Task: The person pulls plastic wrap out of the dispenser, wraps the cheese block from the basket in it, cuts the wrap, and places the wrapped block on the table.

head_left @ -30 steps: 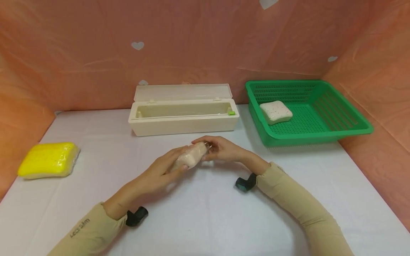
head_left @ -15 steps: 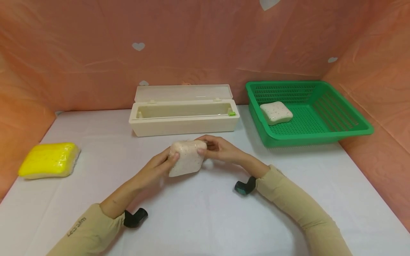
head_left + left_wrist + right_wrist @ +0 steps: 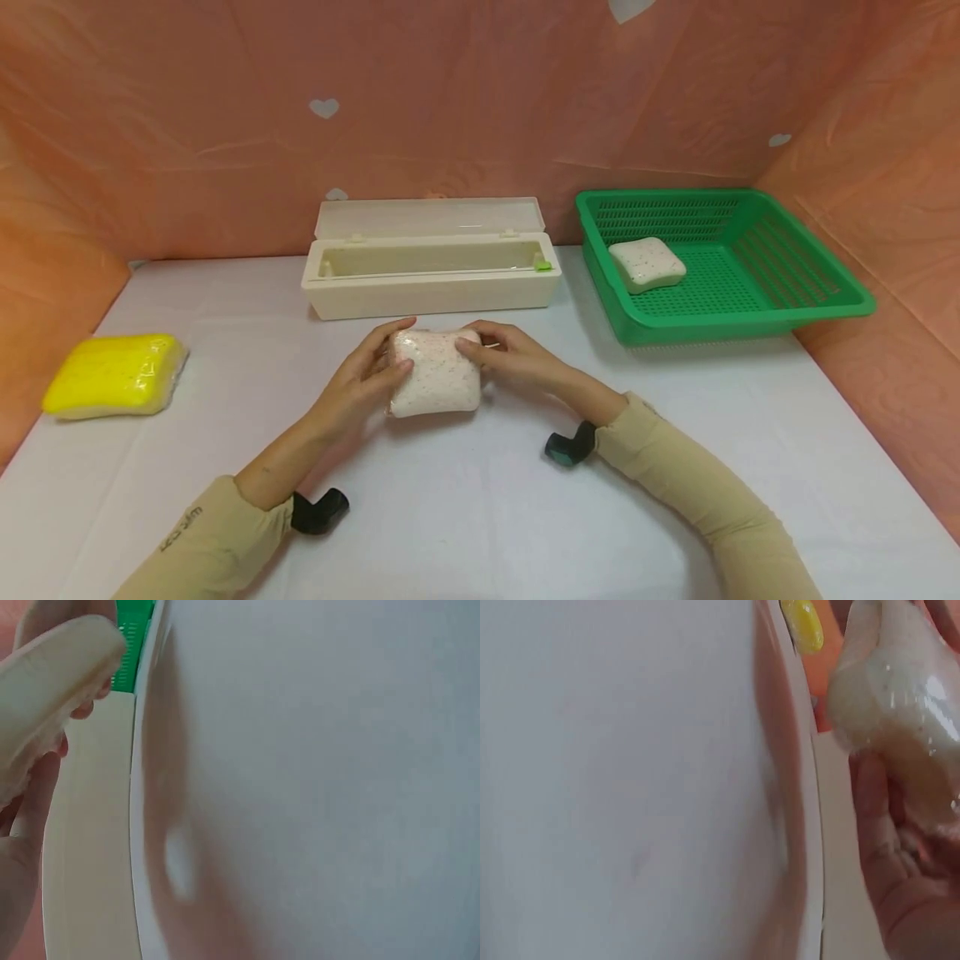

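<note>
Both hands hold a white speckled sponge [image 3: 437, 379] with clear plastic film around it, in the middle of the head view. The left hand [image 3: 351, 392] grips its left side, thumb on the broad face. At the opposite side, the right hand [image 3: 525, 360] pinches the upper right corner, thumb in front and its other fingers mostly hidden behind. The right wrist view shows shiny film stretched over the sponge [image 3: 896, 697]. In the left wrist view the sponge [image 3: 52, 671] appears edge-on, lifted off the table.
Behind the hands stands a long white box [image 3: 435, 296], its lid raised and a green tab at its right end. A green basket [image 3: 750, 321] at the right holds another speckled sponge [image 3: 647, 264]. A film-wrapped yellow sponge [image 3: 116, 375] lies far left on the white table [image 3: 480, 517].
The held sponge has turned from a narrow, slanted view to show its broad speckled face. The left hand's fingers have shifted to its left edge; the right thumb now lies on the face.
</note>
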### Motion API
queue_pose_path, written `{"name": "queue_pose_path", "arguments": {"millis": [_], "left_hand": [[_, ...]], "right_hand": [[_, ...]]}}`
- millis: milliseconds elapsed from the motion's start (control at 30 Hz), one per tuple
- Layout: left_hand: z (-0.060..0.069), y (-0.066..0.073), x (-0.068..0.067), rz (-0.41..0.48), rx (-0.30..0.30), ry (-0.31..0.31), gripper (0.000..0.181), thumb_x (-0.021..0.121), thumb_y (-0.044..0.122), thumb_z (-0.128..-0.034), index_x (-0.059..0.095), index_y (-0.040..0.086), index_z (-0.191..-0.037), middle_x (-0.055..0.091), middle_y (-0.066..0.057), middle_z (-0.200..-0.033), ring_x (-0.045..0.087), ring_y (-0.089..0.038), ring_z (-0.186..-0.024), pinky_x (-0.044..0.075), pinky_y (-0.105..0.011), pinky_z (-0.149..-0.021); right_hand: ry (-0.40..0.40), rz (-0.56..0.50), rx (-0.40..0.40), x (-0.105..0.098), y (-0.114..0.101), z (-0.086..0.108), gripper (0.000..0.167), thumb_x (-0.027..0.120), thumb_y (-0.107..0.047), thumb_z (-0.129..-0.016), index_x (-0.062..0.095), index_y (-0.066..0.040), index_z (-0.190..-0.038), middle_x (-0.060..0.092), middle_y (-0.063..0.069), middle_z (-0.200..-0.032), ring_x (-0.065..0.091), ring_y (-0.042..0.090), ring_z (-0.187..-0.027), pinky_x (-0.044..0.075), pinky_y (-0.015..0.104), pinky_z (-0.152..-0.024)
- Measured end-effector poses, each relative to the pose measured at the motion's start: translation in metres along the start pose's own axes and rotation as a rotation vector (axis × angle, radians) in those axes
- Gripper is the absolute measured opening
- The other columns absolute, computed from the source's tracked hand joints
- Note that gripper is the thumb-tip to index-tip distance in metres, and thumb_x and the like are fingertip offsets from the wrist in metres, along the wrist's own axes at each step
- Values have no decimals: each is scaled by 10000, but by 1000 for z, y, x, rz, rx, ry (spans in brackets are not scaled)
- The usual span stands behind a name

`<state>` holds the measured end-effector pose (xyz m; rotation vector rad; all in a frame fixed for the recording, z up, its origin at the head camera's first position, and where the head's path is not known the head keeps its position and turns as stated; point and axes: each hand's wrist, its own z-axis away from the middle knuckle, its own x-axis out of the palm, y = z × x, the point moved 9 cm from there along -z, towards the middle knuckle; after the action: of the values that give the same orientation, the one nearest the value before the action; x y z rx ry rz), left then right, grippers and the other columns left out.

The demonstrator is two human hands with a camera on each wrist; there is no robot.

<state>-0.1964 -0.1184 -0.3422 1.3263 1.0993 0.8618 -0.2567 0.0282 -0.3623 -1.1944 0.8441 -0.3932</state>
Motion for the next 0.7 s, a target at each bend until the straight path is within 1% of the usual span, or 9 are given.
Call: {"name": "queue_pose_path", "arguments": {"millis": [100, 167, 233, 300, 333, 433, 567, 633, 700], "left_hand": [[2, -3, 0, -43, -28, -23, 798, 683, 93, -865, 216, 123, -1512, 402, -184, -1404, 432, -277, -1243, 458, -267, -923], [3, -6, 1, -64, -43, -59, 983, 779, 104, -788, 144, 204, -1532, 395, -176, -1398, 424, -315, -1246, 457, -347, -947], [4, -8, 3, -98, -50, -91, 1125, 837, 120, -727, 71, 278, -1536, 392, -180, -1394, 425, -334, -1246, 442, -415, -965], [5, -10, 4, -117, -51, -119, 1212, 863, 115, -690, 17, 348, -1526, 362, -181, -1415, 424, -349, -1254, 431, -458, -974], [6, -10, 5, -124, -54, -127, 1230, 868, 112, -682, 6, 377, -1518, 349, -181, -1420, 431, -355, -1246, 435, -464, -967], [8, -11, 4, -138, -43, -135, 1239, 863, 88, -682, -7, 392, -1510, 342, -189, -1410, 455, -358, -1210, 453, -438, -942], [8, -11, -2, -127, -25, -105, 1177, 829, 51, -713, 20, 329, -1521, 367, -197, -1367, 469, -328, -1163, 497, -354, -887], [8, -12, -8, -113, -25, -81, 1145, 810, 31, -727, 35, 305, -1525, 377, -206, -1344, 473, -317, -1145, 519, -316, -848], [8, -12, -13, -100, -29, -60, 1122, 792, 19, -740, 42, 293, -1527, 373, -221, -1328, 472, -317, -1130, 530, -300, -821]], "right_hand": [[38, 15, 34, 1, -1, 0, 319, 530, -299, -984, 616, -78, -1198, 643, 76, -1070, 589, 176, -950, 520, 302, -762], [54, 20, 51, 2, -1, 1, 337, 538, -321, -978, 619, -84, -1205, 647, 73, -1087, 587, 175, -964, 522, 291, -765], [68, 30, 61, 3, -2, 1, 353, 542, -335, -973, 620, -92, -1216, 650, 72, -1105, 590, 174, -972, 525, 284, -760], [73, 29, 67, 5, -2, 0, 360, 544, -333, -972, 619, -91, -1227, 650, 84, -1112, 598, 170, -941, 537, 286, -730], [77, 28, 69, 5, -2, 0, 359, 546, -332, -971, 621, -92, -1228, 651, 88, -1110, 599, 164, -923, 541, 288, -721], [83, 14, 84, 8, -2, -1, 362, 548, -344, -971, 622, -106, -1233, 653, 95, -1104, 609, 168, -874, 552, 305, -688], [69, 12, 66, 12, -5, -3, 411, 577, -335, -955, 569, -137, -1315, 627, 85, -1184, 615, 171, -967, 545, 293, -748], [41, 15, 29, 16, -9, -4, 517, 636, -279, -924, 480, -163, -1402, 588, 99, -1232, 620, 181, -982, 532, 276, -777], [-12, 14, -26, 23, -14, -4, 694, 705, -191, -872, 362, -180, -1475, 529, 122, -1272, 620, 186, -975, 523, 272, -801]]}}
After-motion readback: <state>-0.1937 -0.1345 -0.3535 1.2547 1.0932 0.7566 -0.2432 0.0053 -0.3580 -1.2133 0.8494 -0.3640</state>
